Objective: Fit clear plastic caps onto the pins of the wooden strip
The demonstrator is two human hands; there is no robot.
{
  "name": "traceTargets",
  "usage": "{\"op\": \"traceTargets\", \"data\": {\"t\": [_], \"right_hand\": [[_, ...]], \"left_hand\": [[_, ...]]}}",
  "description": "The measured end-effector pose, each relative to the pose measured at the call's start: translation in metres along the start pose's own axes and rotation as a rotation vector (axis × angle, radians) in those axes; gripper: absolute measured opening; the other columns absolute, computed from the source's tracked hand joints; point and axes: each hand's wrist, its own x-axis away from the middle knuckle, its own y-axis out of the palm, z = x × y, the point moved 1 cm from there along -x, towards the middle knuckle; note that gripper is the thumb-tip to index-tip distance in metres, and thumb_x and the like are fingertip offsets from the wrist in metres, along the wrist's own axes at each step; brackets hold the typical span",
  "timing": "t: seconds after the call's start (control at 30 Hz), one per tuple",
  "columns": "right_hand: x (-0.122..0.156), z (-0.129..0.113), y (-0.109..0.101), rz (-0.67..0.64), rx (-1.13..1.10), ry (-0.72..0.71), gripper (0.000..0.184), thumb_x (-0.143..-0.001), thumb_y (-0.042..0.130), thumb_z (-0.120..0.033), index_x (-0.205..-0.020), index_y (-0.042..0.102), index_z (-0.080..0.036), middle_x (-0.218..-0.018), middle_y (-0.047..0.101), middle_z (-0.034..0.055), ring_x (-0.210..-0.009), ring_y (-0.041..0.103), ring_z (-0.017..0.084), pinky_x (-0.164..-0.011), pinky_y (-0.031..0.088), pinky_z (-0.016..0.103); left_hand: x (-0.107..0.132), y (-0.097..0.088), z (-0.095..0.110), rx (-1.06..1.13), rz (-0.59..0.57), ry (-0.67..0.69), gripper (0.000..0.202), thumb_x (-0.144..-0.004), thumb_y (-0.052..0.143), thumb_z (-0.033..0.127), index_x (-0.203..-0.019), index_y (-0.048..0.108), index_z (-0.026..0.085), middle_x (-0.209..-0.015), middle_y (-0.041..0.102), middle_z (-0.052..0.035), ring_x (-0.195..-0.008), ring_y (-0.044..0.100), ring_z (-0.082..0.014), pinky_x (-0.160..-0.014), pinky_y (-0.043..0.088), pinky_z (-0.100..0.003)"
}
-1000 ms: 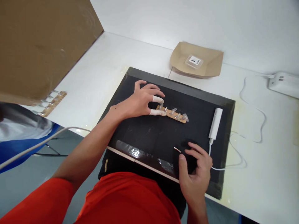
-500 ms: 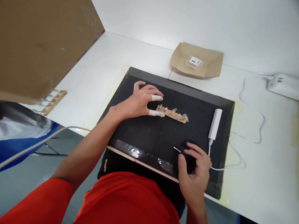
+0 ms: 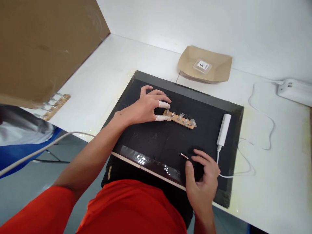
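One flat tan strip (image 3: pixel 175 117) (translucent flaps (image 3: pixel 193 123)) | left hand (image 3: pixel 147 106) astride, grip: cannot tell | right hand (image 3: pixel 205 180): grip apart

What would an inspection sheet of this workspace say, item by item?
Surface: black mat with shiny tape, on white table.
Things at hand: wooden strip bearing clear tabs; small metal pin lying apart.
Clutter: white stick-shaped device; paper tray holding labelled box.
Hands: left hand at the wooden strip's left end, contact unclear; right hand open beside the pin.
Cables: white cable from the device; pale cable at left.
Surroundings: brown panel, second strip at left; power strip at right.
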Motion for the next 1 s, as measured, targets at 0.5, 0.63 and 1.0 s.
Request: {"op": "traceTargets", "data": {"t": [0.5,0.63,1.0], "right_hand": [[0.001,0.0,-0.001,-0.027,0.01,-0.004,0.009,-0.097,0.065,-0.029,-0.102,0.064,-0.021,-0.113,0.074,0.0091,-0.107,0.067,0.024,-0.099,0.041,0.043],[0.001,0.0,0.0,-0.036,0.014,-0.002,0.009,-0.097,0.065,-0.029,-0.102,0.064,-0.021,-0.112,0.074,0.0088,-0.107,0.067,0.024,-0.099,0.04,0.043],[0.004,0.002,-0.003,-0.001,-0.067,0.007,0.008,-0.095,0.066,-0.026,-0.102,0.064,-0.022,-0.115,0.074,0.0096,-0.107,0.068,0.025,-0.099,0.042,0.046]], "left_hand": [[-0.001,0.003,0.002,-0.014,-0.051,-0.009,0.035,-0.086,0.087,0.044,-0.113,0.077,0.024,-0.136,0.074,-0.0097,-0.131,0.061,-0.031,-0.119,0.015,-0.056],[0.0,0.0,0.004,-0.02,-0.043,-0.042,0.052,-0.084,0.089,0.045,-0.128,0.072,0.023,-0.143,0.069,-0.0135,-0.134,0.061,-0.0318,-0.12,0.016,-0.054],[0.006,-0.006,0.005,0.001,0.006,-0.026,0.061,-0.083,0.086,0.061,-0.127,0.071,0.022,-0.153,0.062,-0.0158,-0.14,0.058,-0.0349,-0.123,0.017,-0.057]]}}
